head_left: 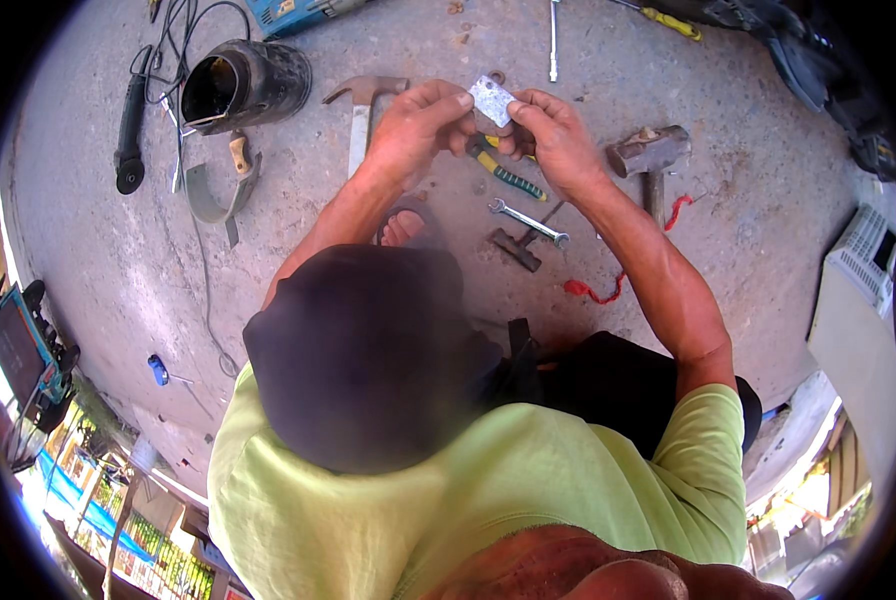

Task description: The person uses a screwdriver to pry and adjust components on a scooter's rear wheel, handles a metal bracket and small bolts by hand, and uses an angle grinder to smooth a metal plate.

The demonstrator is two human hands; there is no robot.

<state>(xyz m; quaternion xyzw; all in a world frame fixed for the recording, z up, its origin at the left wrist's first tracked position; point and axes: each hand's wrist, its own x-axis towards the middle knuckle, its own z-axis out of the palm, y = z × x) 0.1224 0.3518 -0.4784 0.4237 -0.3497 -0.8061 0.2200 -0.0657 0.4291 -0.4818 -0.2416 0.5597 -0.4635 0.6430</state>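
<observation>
"Blurred skin (528, 565) takes up the lower edge; past it come the green shirt (368, 510) and a rounded dark cloth (358, 350), probably over a knee; what do the hands have?"

"One metal plate (493, 101), above the floor (298, 190), out in front; the left hand (418, 122) pinches one end, thumb on top; the right hand (558, 135) pinches the other in the same way; the fingers beneath are partly hidden."

"Why both hands for so small a piece?"

"To keep it steady, I'd judge; gripped at its ends, it leaves the middle of its face bare to the eye."

"And the tools?"

"Pliers (513, 178) lie just below the hands, grips slanting back toward the body, handy for a right-hand pick-up, I'd say; the claw hammer (360, 130) lies beside the left hand; the spanner (530, 222) seems to cross the handle of a small hammer (515, 250); all probably left loose to be within reach."
</observation>
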